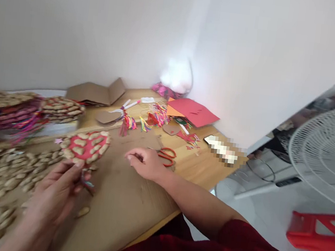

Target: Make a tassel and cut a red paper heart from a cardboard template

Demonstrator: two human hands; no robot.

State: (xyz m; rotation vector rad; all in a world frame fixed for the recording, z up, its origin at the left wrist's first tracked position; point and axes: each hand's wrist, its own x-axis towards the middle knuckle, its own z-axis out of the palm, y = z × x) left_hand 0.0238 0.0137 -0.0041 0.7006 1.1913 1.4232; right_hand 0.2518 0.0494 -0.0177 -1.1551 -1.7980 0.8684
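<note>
My left hand (64, 184) pinches the lower tip of a heart-shaped peanut ornament (84, 146), tilted up over the table. Peanuts line its red face around the edge and in the middle. A colourful tassel (87, 183) hangs below my fingers. My right hand (143, 162) is over the cardboard sheet (121, 201), thumb and fingers curled together; anything between the fingertips is too small or blurred to make out. Just beyond it lie orange-handled scissors (167, 157), partly hidden by the hand. Loose peanuts (11, 179) cover the left side, and a single peanut (83, 212) lies near my left wrist.
Finished peanut ornaments (62, 108) with tassels are piled at the back left. Folded cardboard (92, 93), red paper (195, 112), colourful threads (159, 114) and a phone (221, 149) lie farther back. A white fan (325, 157) and red stool (318, 237) stand to the right.
</note>
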